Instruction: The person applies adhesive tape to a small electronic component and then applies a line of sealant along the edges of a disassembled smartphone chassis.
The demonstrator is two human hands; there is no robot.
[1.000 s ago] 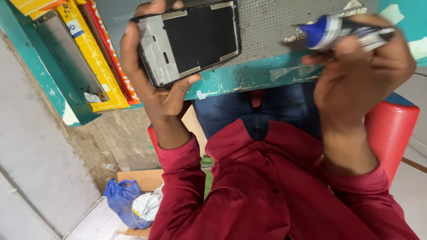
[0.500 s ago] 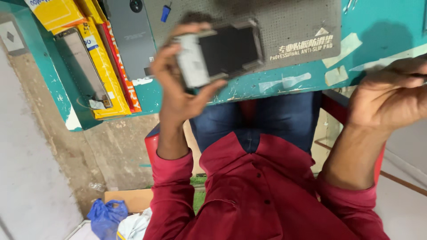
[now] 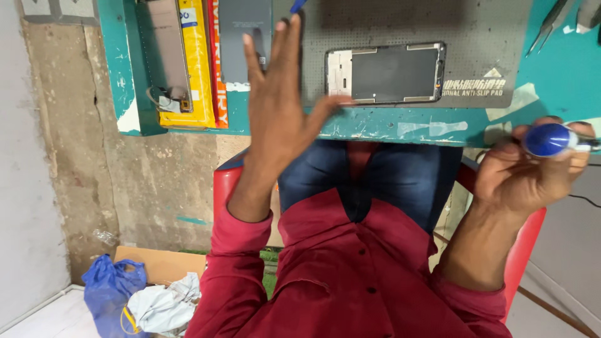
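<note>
Our left hand (image 3: 278,119) is spread flat with the fingers apart and grips nothing; its thumb tip reaches toward the near left corner of the opened dark smartphone frame (image 3: 385,73). That frame lies free on the grey perforated anti-slip mat (image 3: 488,37), on the teal-painted desk (image 3: 438,125), just to the right of our thumb.

Our right hand (image 3: 529,172) is curled around a small blue-capped tube (image 3: 554,139), over the near right edge of the desk and well apart from the frame. We cannot tell whether the cap is on tight or loose.

The frame shows a bare dark panel with a pale strip at its left end. No screen or cover sits on it, so we judge the phone to be partway through the work: opened and laid down, with the tube in hand but not yet brought to it. Closing up looks undone.

At far left lie a grey flat phone part (image 3: 244,37) and yellow and red flat packets (image 3: 197,62). Metal tweezers (image 3: 551,22) lie at far right.
</note>
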